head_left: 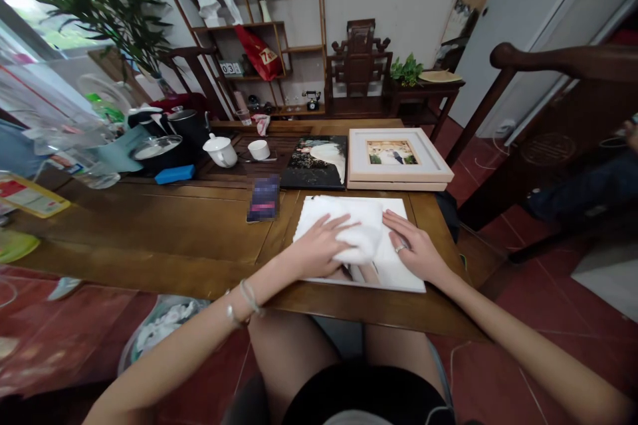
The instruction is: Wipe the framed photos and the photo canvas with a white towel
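A white cloth (363,232) lies bunched on a white photo panel (399,272), which is flat on the wooden table near its front edge. My left hand (321,244) presses on the cloth with its fingers spread. Beside the cloth, my right hand (413,249) rests flat on the right part of the panel, fingers stretched out and a ring on one of them. Only a small piece of the panel's picture shows below the cloth; the rest is covered.
Behind the panel lie a dark photo panel (314,163) and stacked framed pictures (399,176). A phone (263,198) is left of them. Farther left stand a white teapot (220,151), a cup (258,149), a blue block (174,174) and pots. A waste bin (149,329) stands below the table.
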The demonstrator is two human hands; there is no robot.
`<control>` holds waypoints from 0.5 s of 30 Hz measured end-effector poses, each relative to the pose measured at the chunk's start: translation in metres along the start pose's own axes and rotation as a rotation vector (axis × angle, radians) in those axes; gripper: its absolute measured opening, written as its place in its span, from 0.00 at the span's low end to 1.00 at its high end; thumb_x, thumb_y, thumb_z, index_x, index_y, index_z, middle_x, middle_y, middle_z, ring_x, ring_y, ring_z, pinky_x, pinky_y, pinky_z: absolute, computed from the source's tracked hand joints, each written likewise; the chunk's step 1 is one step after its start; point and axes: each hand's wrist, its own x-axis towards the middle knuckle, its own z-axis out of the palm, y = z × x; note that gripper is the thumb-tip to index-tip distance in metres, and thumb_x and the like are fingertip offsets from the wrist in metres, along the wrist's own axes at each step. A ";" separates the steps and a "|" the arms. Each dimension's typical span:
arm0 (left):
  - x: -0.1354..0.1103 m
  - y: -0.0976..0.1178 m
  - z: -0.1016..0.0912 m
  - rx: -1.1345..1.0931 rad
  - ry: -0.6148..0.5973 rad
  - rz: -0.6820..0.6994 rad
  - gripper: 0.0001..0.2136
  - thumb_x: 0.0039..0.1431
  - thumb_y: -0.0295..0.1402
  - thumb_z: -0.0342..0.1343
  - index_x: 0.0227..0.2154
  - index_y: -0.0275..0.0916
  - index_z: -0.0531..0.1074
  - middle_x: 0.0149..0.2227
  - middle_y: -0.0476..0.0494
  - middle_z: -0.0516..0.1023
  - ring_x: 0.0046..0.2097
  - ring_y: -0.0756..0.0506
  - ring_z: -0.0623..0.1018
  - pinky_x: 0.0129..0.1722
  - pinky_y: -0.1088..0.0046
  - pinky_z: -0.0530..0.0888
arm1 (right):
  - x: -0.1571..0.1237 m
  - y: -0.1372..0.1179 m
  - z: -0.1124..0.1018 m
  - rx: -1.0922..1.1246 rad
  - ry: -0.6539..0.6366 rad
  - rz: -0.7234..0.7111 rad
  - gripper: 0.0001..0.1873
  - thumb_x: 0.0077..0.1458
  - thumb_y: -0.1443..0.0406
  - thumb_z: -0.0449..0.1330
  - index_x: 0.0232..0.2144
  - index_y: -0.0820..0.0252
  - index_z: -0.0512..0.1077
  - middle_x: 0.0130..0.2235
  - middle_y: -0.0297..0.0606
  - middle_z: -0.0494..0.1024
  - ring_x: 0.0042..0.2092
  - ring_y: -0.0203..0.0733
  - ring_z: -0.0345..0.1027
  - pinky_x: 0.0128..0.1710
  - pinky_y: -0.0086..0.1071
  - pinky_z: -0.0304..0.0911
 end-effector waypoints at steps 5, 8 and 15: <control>0.038 -0.015 -0.002 0.060 0.053 -0.133 0.19 0.58 0.31 0.52 0.54 0.38 0.69 0.64 0.35 0.59 0.66 0.35 0.55 0.62 0.48 0.56 | 0.000 0.001 0.000 0.021 0.005 -0.008 0.22 0.58 0.67 0.51 0.54 0.55 0.70 0.56 0.40 0.71 0.61 0.50 0.59 0.61 0.51 0.56; 0.036 0.003 0.001 0.071 0.038 -0.172 0.19 0.59 0.31 0.52 0.54 0.41 0.69 0.64 0.37 0.59 0.66 0.33 0.55 0.61 0.44 0.55 | 0.000 0.001 0.000 0.022 0.011 -0.005 0.22 0.58 0.67 0.52 0.53 0.55 0.71 0.56 0.40 0.71 0.60 0.50 0.60 0.60 0.51 0.56; -0.011 0.098 0.011 0.066 0.015 -0.061 0.14 0.61 0.34 0.49 0.46 0.43 0.75 0.66 0.35 0.54 0.65 0.25 0.53 0.58 0.37 0.55 | 0.000 0.000 -0.003 0.047 -0.021 -0.004 0.22 0.58 0.66 0.52 0.55 0.53 0.70 0.58 0.38 0.69 0.61 0.49 0.58 0.60 0.51 0.56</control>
